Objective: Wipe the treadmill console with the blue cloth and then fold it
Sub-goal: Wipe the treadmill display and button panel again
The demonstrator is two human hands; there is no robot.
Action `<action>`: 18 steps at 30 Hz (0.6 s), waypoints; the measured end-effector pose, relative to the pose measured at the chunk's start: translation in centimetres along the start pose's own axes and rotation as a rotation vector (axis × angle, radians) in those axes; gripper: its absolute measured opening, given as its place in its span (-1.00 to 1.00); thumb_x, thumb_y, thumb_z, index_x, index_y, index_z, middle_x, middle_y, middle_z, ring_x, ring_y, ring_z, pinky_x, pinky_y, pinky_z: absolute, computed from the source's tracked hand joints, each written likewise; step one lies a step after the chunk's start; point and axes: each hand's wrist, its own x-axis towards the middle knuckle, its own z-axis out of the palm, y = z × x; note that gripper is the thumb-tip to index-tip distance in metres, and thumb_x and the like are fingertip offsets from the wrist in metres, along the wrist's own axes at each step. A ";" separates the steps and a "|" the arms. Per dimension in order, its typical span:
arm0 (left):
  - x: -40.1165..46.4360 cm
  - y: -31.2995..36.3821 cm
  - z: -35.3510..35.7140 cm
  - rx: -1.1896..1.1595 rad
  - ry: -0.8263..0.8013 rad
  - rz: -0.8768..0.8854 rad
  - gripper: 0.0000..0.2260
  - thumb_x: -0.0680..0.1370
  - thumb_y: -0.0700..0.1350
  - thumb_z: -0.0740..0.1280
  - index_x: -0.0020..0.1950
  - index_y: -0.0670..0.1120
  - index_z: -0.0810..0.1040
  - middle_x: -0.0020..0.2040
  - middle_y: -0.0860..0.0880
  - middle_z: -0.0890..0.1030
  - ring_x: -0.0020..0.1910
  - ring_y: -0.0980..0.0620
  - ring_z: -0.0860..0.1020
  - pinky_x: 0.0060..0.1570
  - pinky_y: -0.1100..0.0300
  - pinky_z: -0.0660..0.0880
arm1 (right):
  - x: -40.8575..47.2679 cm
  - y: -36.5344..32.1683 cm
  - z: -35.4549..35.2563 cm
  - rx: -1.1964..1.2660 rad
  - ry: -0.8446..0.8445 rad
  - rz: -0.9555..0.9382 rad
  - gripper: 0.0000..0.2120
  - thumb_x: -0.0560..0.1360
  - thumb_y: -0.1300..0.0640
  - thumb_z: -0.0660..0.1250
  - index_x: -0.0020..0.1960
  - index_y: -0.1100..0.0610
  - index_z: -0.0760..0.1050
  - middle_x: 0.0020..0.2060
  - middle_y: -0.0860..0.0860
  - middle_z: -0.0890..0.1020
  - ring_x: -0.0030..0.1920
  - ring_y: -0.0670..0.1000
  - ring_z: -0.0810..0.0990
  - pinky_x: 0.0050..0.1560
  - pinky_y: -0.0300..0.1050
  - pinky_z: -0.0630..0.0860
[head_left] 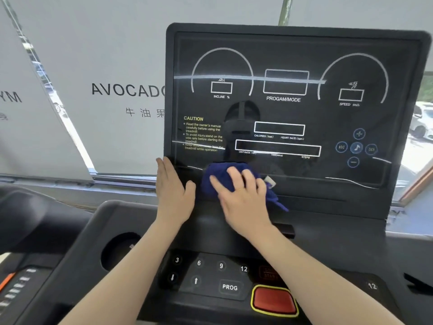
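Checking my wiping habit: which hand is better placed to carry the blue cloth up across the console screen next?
Likely the right hand: it presses the blue cloth at the screen's lower edge. The left hand lies flat, clothless.

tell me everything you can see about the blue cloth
The blue cloth is dark blue, soft-looking fabric, bunched into a crumpled wad rather than spread flat. A small white tag sticks out at its right side, and a loose corner trails down to the lower right. It lies against the bottom edge of the treadmill console screen. The right hand presses on it with spread fingers; the left hand lies flat beside it, apart from it.
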 end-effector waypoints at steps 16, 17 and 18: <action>-0.1 -1.5 -1.7 -0.197 -0.063 0.009 -0.42 0.57 -0.28 0.07 0.53 -0.12 -0.13 0.55 -0.02 -0.03 0.51 0.07 -0.03 0.37 0.32 -0.10 | 0.2 0.5 1.2 -0.006 0.163 -0.047 -0.73 0.37 0.12 0.44 0.05 -0.08 0.60 0.15 0.07 0.42 0.08 0.19 0.39 0.02 0.13 0.30; 0.0 -1.6 -1.7 -0.197 -0.068 0.017 -0.42 0.57 -0.28 0.07 0.53 -0.12 -0.13 0.55 -0.02 -0.04 0.51 0.07 -0.03 0.38 0.31 -0.09 | 0.6 -0.5 1.5 -0.011 0.164 -0.054 -0.68 0.34 0.16 0.44 0.06 -0.08 0.60 0.16 0.08 0.41 0.08 0.19 0.39 0.04 0.13 0.30; 0.0 -1.6 -1.7 -0.198 -0.067 0.028 -0.41 0.56 -0.29 0.07 0.53 -0.12 -0.12 0.55 -0.02 -0.03 0.51 0.07 -0.03 0.39 0.30 -0.09 | 0.9 -1.3 1.7 -0.022 0.164 -0.060 -0.65 0.33 0.20 0.40 0.08 -0.08 0.59 0.16 0.09 0.40 0.08 0.19 0.38 0.05 0.13 0.29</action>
